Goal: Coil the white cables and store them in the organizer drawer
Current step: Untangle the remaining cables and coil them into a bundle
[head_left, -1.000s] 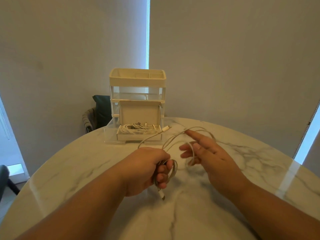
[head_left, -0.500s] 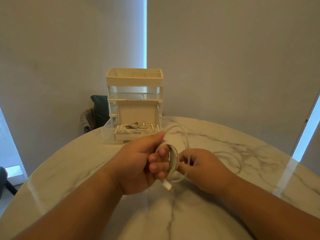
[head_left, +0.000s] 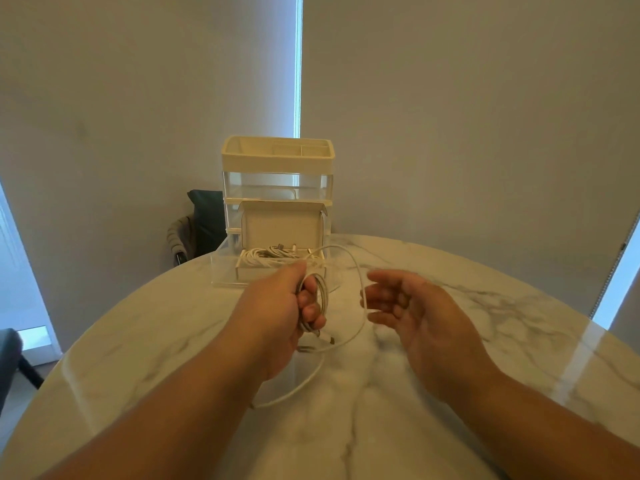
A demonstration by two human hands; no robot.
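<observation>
Head view: dead centre, left hand (head_left: 277,313) curled tight round a small coil of white cable (head_left: 321,299), thumb on top, loops bunched against the palm. At 3 o'clock of it, right hand (head_left: 422,317) held loose and wide, palm turned inward, fingers (head_left: 381,299) relaxed and gripping nothing. One slack loop arching from the coil up toward 12 o'clock and down past those fingertips; touching them or just beside, cannot tell. Loose tail (head_left: 301,386) trailing over the marble table (head_left: 502,341) toward 6 o'clock. At 12 o'clock, organizer (head_left: 277,157) with its bottom drawer (head_left: 223,268) pulled out, other coiled cables (head_left: 266,253) already inside.

Judged mid-coil, several turns done, tail left to wind. To do it well:

- Catch the slack loop with the right hand and lay it on the coil at the same width as the other turns.
- Keep the left grip firm, or risk the bundle springing apart.
- Draw the tail in gently to avoid kinks and a dragging plug.
- Tuck the end under before carrying to 12 o'clock.
</observation>
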